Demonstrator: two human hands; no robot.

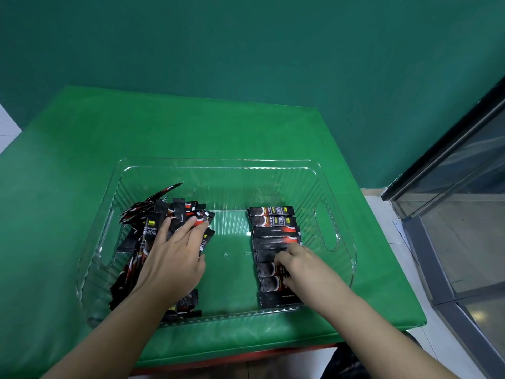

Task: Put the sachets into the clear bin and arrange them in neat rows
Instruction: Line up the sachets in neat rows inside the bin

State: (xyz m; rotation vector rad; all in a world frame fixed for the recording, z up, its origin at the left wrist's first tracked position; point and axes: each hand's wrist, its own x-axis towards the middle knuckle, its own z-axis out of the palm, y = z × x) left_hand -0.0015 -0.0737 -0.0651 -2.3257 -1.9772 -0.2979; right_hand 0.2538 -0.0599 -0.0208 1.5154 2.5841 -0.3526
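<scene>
The clear ribbed plastic bin (pixel 218 170) sits on the green padded surface (pixel 82 160). The left hand (pixel 175 258), fingers spread, presses the loose pile of black-and-red sachets (pixel 153 214). The right hand (pixel 300 265) curls its fingers onto the neat sachet row (pixel 273 222) at the bin's right side.

Even, soft lighting; wide-angle bending at edges, slight softness.

Dark green wall (pixel 273 50) behind. Bench (pixel 68 160) covered in bright green cloth. Pale tiled floor (pixel 382 209); glass-fronted cabinet (pixel 464 173) at right.
</scene>
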